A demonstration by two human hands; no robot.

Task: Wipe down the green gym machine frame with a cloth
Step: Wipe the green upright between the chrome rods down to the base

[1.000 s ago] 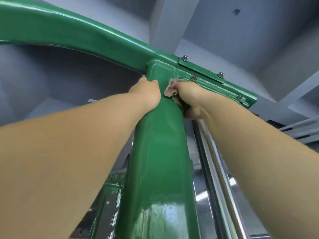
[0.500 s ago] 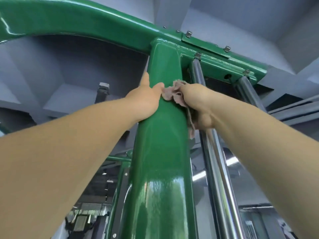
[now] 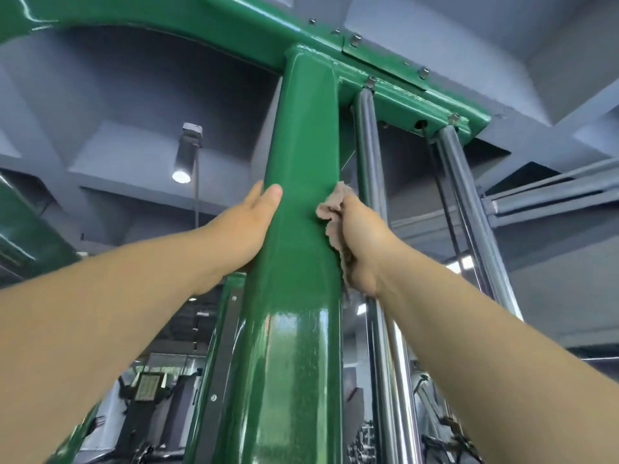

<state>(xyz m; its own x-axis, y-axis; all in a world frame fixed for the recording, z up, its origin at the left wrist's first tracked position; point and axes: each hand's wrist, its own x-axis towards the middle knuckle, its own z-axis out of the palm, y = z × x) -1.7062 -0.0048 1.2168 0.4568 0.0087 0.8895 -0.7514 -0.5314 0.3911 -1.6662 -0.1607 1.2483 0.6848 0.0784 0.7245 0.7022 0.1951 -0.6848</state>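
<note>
Head view: I look steeply up along a green upright post (image 3: 301, 262) of the gym machine frame, which joins a green crossbeam (image 3: 201, 25) overhead
Far left: I see another green frame member (image 3: 23, 222) slanting at the picture's edge, blurred
Ceiling lamp: a hanging spotlight (image 3: 186, 155) is lit, left of the post and well behind it
Left hand: my left hand (image 3: 241, 226) lies against the left face of the post, thumb laid on the front of the paint; the fingers go round the far side, hidden, so I read it as grasping the post
Post: glossy, upright, between my two hands
Cloth: a crumpled brownish-pink cloth (image 3: 331, 212) is bunched against the right edge of the post, touching the paint, about level with my left thumb
Right hand: my right hand (image 3: 360, 239) clutches the cloth, fingers curled into it, pressing it on the post's right side
Guide rods: two pairs of chrome guide rods (image 3: 368, 145) run upright just right of the post, up into the bolted bracket (image 3: 412, 102) under the crossbeam; my right hand is in front of the nearer pair
Below: dim gym equipment (image 3: 147, 386), too blurred for me to name
</note>
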